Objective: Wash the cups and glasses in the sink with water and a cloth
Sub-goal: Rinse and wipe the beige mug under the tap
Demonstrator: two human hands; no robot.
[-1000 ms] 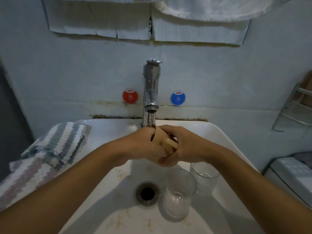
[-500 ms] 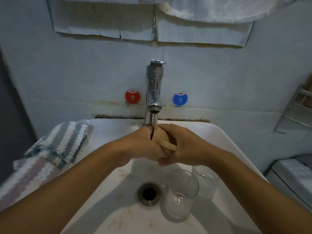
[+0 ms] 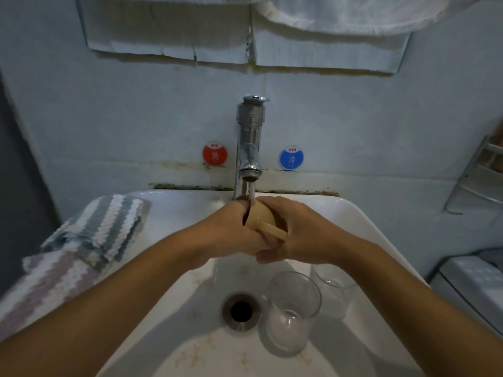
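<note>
Hands left [image 3: 234, 229] and right [image 3: 296, 235] gripping smooth rounded tan cup [image 3: 262, 217], under chrome tap [image 3: 249, 148]

1. You hold a tan cup [image 3: 262, 216] with a handle under the tap's stream, above the white sink [image 3: 362, 221].
2. Two clear glasses stand upright in the basin: near glass [image 3: 292, 311] beside the drain, far glass [image 3: 333, 291] just behind it.
3. A striped cloth [image 3: 98, 232] lies on the sink's left rim.

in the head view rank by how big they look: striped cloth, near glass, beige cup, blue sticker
1. striped cloth
2. near glass
3. beige cup, partly covered by the left hand and right hand, so unsure
4. blue sticker
</note>
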